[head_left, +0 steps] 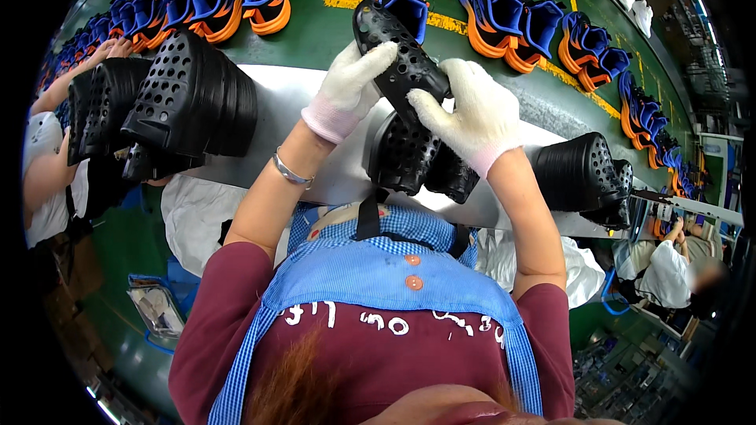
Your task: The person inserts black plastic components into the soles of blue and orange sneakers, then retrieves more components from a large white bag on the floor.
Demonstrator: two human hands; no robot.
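Between my two hands is a black perforated plastic shoe form (405, 67), tilted with its rounded end pointing up and left. My left hand (346, 86), in a white knit glove, grips its left side, thumb lying across the holes. The gloved right hand (476, 106) closes on its lower right end, thumb against the near side. Just below stand more black perforated shoe forms (405, 159), partly covered by my right hand. Behind the held form sits a black and blue sneaker (403, 8), partly hidden.
Nested stacks of black forms stand on the grey metal ledge (287, 102), one stack (213, 98) at left, another (571, 173) at right. Beyond, a green surface carries rows of blue, black and orange sneakers (512, 24). A co-worker's arms (59, 86) reach in at far left; another person (669, 271) sits at right.
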